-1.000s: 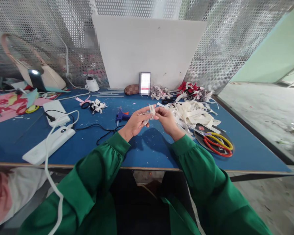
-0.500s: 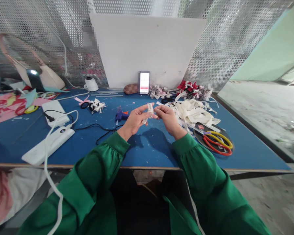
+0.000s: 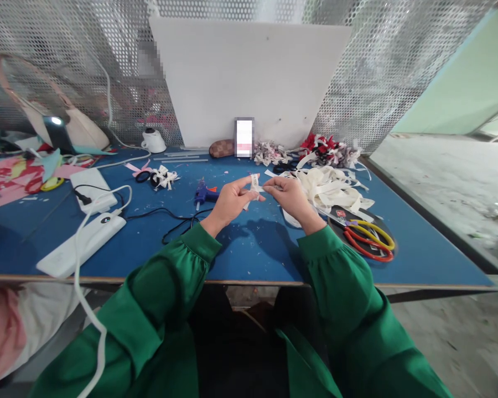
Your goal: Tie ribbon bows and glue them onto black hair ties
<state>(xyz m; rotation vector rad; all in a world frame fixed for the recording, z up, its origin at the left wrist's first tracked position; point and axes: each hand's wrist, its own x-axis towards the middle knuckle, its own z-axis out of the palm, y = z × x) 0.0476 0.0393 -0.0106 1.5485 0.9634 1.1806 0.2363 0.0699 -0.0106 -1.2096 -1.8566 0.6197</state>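
Observation:
Near the middle of the blue table, my left hand [image 3: 231,203] holds a small white printed ribbon piece [image 3: 255,185] between thumb and fingers. To its right, the thumb and forefinger of my right hand [image 3: 289,198] pinch a thin end of that white ribbon, pulled out sideways. Left of my left hand rests a blue glue gun [image 3: 202,193]. Behind my right hand spreads a pile of cream ribbon strips [image 3: 330,185].
Red-and-yellow-handled scissors [image 3: 369,237] lie on a dark round plate at the right. A lit phone [image 3: 244,137] leans on a white board [image 3: 257,77]. White power strips [image 3: 83,243] with cables, a black-handled scissors with a white bow, and fabric scraps are at the left.
My right hand has moved slightly right, away from my left hand, drawing out the white ribbon end. At the far left edge, a blurred tan shape has appeared.

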